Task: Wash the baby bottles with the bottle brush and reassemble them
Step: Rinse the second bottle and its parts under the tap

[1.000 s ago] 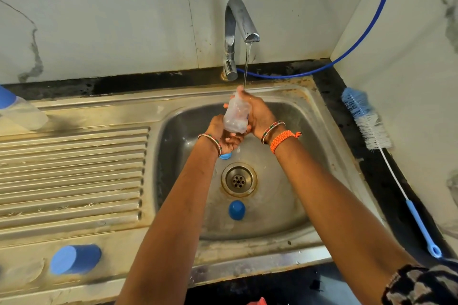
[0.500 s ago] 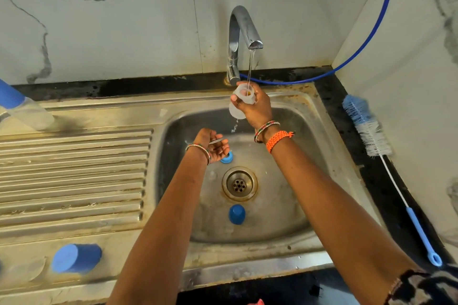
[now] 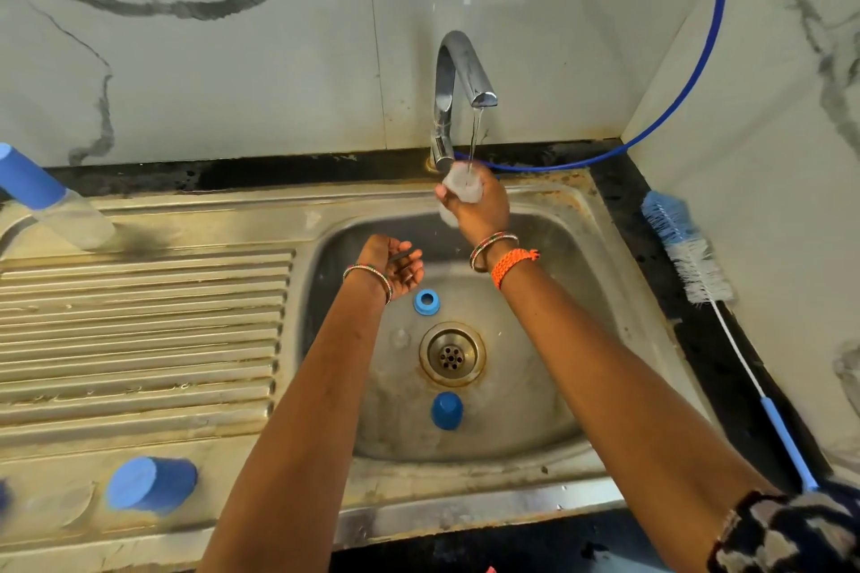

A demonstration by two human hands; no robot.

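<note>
Blue hose [image 3: 693,93] along marble wall [image 3: 186,61]; tap [image 3: 458,79] running.

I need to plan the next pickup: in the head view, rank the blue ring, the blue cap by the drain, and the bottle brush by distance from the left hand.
1. Blue plastic ring: in the basin, just right of the left hand.
2. Dark blue plastic cap: in the basin, nearer the viewer than the drain.
3. Blue-and-white bristle bottle brush: on the counter, far right.
</note>
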